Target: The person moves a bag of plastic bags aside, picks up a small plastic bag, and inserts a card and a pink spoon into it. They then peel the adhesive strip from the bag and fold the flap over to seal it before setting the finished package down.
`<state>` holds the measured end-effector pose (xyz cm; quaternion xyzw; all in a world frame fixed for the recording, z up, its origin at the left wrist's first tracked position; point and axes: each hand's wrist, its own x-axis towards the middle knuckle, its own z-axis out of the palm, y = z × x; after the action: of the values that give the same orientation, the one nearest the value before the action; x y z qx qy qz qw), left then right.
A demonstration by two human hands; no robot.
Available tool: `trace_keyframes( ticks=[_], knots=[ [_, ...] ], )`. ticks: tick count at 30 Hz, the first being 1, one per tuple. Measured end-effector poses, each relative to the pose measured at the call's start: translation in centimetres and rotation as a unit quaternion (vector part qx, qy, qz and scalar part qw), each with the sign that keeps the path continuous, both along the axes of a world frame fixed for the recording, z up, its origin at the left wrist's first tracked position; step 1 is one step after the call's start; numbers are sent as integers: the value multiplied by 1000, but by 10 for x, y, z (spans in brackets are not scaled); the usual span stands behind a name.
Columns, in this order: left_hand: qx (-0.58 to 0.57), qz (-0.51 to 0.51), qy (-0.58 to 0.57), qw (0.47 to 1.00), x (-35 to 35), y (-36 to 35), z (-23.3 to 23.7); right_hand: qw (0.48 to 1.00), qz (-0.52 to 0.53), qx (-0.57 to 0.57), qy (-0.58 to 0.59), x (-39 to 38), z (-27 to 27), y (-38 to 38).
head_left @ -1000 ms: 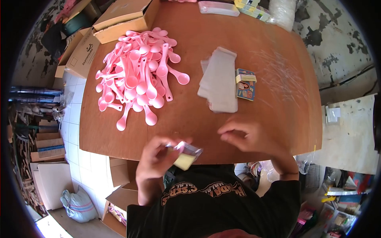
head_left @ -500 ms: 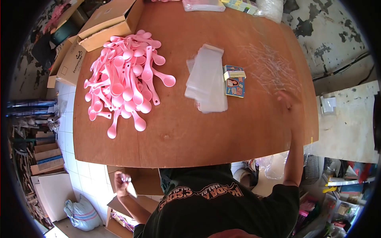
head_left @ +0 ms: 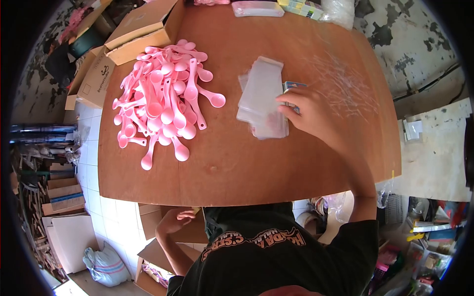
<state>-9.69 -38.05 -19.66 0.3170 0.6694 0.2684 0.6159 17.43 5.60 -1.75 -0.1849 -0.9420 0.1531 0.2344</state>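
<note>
My right hand (head_left: 308, 111) is over the blue card stack (head_left: 295, 86), covering most of it, with thumb and index finger a little apart near the right edge of the clear plastic bags (head_left: 261, 93). Nothing shows between those fingertips. Below the table's front edge, my left hand (head_left: 175, 219) hangs beside an open cardboard box, its fingers loosely spread and nothing visible in them. A large pile of pink measuring spoons (head_left: 163, 93) lies on the left of the table. Thin clear strips (head_left: 345, 89) are scattered on the right.
The brown wooden table (head_left: 217, 172) carries a cardboard box (head_left: 143, 29) at the back left. Plastic packs (head_left: 257, 9) and a clear roll (head_left: 337, 12) stand along the back edge. An open box (head_left: 148, 217) is below the front edge.
My right hand has moved left from the clear strips to the card stack. My left hand has shifted right and opened; the small shiny thing it held no longer shows.
</note>
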Motion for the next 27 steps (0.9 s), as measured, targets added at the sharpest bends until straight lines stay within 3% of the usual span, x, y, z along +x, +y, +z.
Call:
trace_keyframes(
  ticks=[4,5,6,7,9,12,13,15,16,17,18,20,23,27],
  knots=[
    [101,-77,-92,988,27,61,123,999,-21,-23,-42,-38,-14,8],
    [172,-144,-128,966,30,74,141,996,-31,-39,-75,-44,-22,11],
    [242,-209,-161,934,34,88,151,992,-41,-55,-108,-49,-24,13],
    [243,-206,-157,935,39,100,154,992,-37,-53,-105,-52,-22,13],
    [400,-197,-161,881,52,126,159,984,-81,-90,-133,-55,-16,14],
    [416,-34,-38,908,87,162,168,992,-111,12,-50,-66,-28,48],
    [416,-36,-39,908,96,177,176,983,-161,-19,-91,-72,-30,61],
    [355,-118,198,906,108,204,196,973,-191,-63,-117,-85,-30,86],
    [357,-118,199,905,116,208,189,960,-217,-107,-141,-89,-31,94],
    [392,-118,276,869,122,213,175,961,-215,-102,-139,-92,-44,103],
    [423,-116,352,827,126,218,163,962,-185,-131,-149,-95,-64,113],
    [404,-83,354,839,129,223,153,963,-149,-157,-160,-98,-65,117],
    [371,-23,378,848,128,226,142,977,81,-86,-175,-82,-41,91],
    [356,8,452,818,127,236,132,982,105,-149,-41,-69,-42,76]
  ],
)
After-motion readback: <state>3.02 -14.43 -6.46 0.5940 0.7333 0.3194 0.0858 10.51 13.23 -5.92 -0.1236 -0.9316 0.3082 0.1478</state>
